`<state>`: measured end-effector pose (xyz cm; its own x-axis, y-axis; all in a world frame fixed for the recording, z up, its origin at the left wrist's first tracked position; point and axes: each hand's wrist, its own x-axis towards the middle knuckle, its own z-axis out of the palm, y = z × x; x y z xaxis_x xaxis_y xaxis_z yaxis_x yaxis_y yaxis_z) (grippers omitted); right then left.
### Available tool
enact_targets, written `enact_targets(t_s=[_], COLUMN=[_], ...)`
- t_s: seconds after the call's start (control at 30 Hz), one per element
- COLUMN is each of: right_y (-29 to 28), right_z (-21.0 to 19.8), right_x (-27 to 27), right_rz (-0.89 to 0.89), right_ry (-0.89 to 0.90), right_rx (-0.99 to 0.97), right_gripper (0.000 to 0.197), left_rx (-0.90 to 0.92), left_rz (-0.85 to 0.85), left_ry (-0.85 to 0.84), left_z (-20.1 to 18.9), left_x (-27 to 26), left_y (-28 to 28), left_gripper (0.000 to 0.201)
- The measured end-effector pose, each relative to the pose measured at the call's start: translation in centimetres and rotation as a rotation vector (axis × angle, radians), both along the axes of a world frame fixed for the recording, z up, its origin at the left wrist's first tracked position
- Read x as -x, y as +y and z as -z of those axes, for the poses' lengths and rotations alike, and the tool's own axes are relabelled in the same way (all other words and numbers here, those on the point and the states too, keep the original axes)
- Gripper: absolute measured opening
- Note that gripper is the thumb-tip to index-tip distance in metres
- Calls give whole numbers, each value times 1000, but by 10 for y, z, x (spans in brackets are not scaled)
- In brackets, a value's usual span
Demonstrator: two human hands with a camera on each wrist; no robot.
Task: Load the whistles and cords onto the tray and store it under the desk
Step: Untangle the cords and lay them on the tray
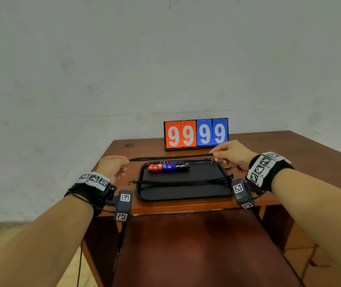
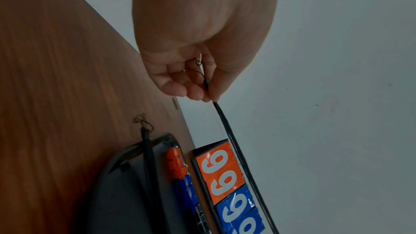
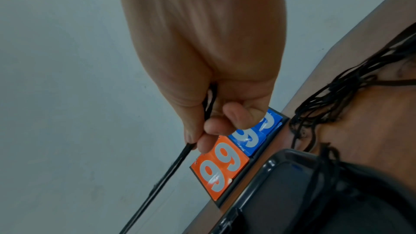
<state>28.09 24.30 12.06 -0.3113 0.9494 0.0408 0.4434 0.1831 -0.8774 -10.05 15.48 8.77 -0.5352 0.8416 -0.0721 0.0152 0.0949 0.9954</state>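
Wall (image 1: 165, 59) pale grey, scuffed, behind everything. Counter (image 1: 289, 146) brown wood, pushed near the wall; a lower brown surface (image 1: 196, 245) sits in front of and beneath its near edge. Scoreboard (image 1: 196, 134) upright at the back of the counter, two orange cards and two blue, all reading 9. Tray (image 1: 184, 193) dark, shallow, in front of the scoreboard and close to the counter's near edge. Bundle of black cords (image 1: 184, 181) lies across the tray's middle, both ends hanging over the rims; the left end trails onto the counter in a thin loop. More loose cords (image 3: 337, 95) heaped on the counter just right of the tray. Left hand (image 1: 112, 167) raised left of the tray, fingers (image 2: 195, 93) pinching one end of a doubled black cord (image 1: 171, 158). Right hand (image 1: 232, 154) raised at the tray's far right corner, thumb and fingers (image 3: 209, 127) closed on the other end. That cord runs taut between the two hands, in the air over the tray's far rim, in front of the scoreboard. Whistles (image 1: 168, 167) in a row inside the tray along its far edge: red at left, blue in the middle, black at right, small metal rings showing behind them.
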Motion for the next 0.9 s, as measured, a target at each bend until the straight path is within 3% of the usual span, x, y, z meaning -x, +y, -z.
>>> enact_targets(t_s=[0.23,0.47,0.6,0.9], right_y=[16,31,36,49], right_z=[29,54,62,78], right_x=[-27,-37,-39,-41], right_rz=[99,198,234,259], right_ry=[-1,-68,-139,-229], right_rx=[53,102,16,-119], right_gripper=[18,15,8,8], left_rx=[53,83,109,160], left_rz=[51,-13,-28,5], left_ry=[179,450,543,563], left_z=[15,33,43,56], left_x=[-8,-10,-10,-10], left_y=[8,24,30,43], left_gripper=[7,14,13,14])
